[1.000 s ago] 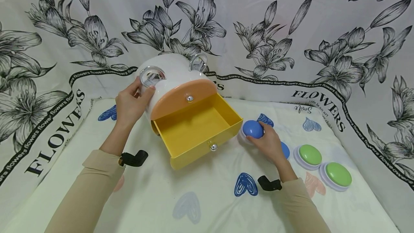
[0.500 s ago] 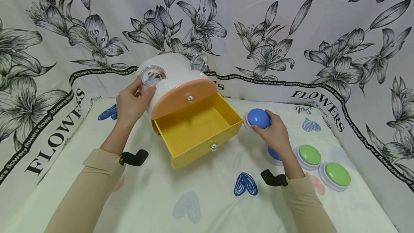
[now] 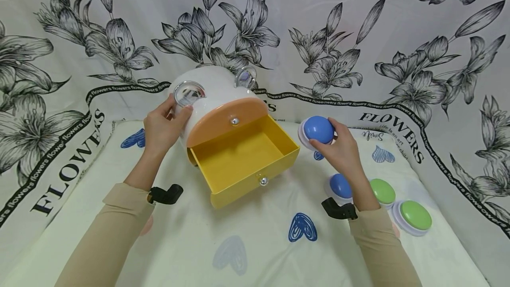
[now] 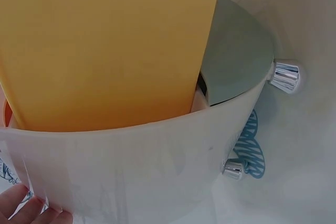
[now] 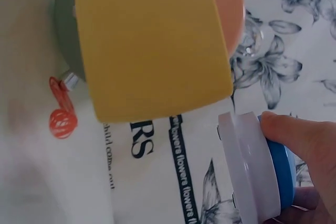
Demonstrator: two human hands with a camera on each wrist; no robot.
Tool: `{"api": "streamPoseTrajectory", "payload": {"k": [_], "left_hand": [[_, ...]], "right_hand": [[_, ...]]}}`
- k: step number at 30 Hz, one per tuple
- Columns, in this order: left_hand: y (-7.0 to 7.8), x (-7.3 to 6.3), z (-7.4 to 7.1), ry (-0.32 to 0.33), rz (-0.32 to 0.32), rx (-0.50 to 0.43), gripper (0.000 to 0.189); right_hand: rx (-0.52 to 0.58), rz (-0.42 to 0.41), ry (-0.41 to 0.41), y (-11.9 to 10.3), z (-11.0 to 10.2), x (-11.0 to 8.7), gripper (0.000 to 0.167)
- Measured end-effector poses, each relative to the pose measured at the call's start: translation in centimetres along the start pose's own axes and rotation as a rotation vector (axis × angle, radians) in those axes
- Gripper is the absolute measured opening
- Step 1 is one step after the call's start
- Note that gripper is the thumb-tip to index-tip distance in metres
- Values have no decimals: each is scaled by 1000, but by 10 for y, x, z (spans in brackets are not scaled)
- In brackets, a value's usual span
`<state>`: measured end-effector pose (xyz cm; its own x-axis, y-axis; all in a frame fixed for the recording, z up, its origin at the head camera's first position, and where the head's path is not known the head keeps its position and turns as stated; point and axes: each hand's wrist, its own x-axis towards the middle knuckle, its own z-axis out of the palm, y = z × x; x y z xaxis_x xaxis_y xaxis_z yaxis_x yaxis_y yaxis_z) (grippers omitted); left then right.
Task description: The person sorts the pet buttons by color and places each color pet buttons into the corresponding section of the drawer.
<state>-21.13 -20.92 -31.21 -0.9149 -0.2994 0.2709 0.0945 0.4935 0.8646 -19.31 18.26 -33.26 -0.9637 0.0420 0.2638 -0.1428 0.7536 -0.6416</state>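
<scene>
A white rounded drawer box (image 3: 215, 79) with clear disc ears stands left of centre, tilted to face front right. Its yellow lower drawer (image 3: 239, 158) is pulled out and holds nothing; the orange upper drawer (image 3: 227, 121) is closed. My left hand (image 3: 163, 125) grips the box's left side, thumb and index finger around the left ear. In the left wrist view its fingertips (image 4: 37, 211) lie against the white shell. Right of the drawer, my right hand (image 3: 340, 149) holds a blue-topped push button (image 3: 318, 129) by its edge, raised above the cloth. The right wrist view shows its white base (image 5: 249, 166) turned sideways.
A second blue button (image 3: 340, 185) lies below my right hand, partly behind the wrist. Two green buttons (image 3: 383, 191) (image 3: 415, 215) sit further right, the nearer-left one partly covered by my forearm. A flower-printed cloth (image 3: 279, 25) hangs behind.
My right hand has lifted the blue button up and slightly right, away from the drawer corner, uncovering more of the second blue button. My left hand and the box stay put.
</scene>
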Motion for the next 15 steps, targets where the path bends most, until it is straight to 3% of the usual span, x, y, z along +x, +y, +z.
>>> {"api": "streamPoseTrajectory", "payload": {"k": [15], "left_hand": [[-2,1,1,-10,-21,3,63]], "right_hand": [[59,-141,-33,-47,7,7,79]]}}
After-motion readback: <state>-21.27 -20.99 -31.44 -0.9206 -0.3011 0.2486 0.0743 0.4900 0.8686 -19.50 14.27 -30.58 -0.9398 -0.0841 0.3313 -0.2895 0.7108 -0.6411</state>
